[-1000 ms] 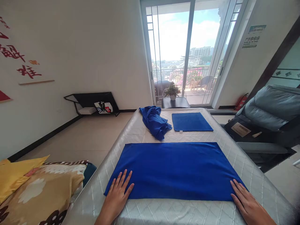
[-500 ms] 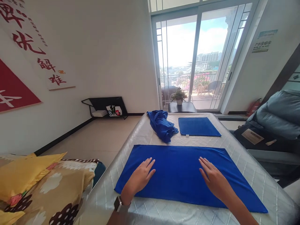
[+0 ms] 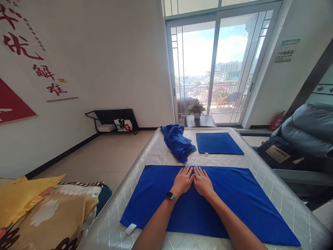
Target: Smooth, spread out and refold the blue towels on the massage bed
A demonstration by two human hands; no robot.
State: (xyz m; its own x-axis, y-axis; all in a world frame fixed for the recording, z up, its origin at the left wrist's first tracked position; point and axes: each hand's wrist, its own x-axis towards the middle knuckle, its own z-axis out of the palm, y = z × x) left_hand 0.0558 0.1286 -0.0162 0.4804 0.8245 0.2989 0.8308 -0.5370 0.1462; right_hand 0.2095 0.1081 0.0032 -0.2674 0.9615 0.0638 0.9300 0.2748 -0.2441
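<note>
A blue towel (image 3: 234,198) lies spread flat across the near part of a quilted, silvery-white mattress (image 3: 109,225). My left hand (image 3: 183,180) and my right hand (image 3: 203,182) rest palms down on it, close to its far edge and side by side at the middle. Both hands have fingers stretched out and hold nothing. A watch (image 3: 170,196) is on my left wrist. At the towel's near left corner a white label (image 3: 131,228) sticks out. Beyond it lie a crumpled blue towel (image 3: 178,142) and, to its right, a neatly folded blue towel (image 3: 218,143).
On the left are a yellow pillow (image 3: 31,191) and patterned bedding (image 3: 59,211). A grey leather chair (image 3: 309,128) with a black bag (image 3: 283,151) stands on the right. Behind the mattress, a potted plant (image 3: 197,108) sits on a dark chair (image 3: 200,121) before the glass door.
Both hands have moved inward and forward, from well apart to nearly touching at the towel's middle. The label at the near left corner now shows. The view has shifted slightly.
</note>
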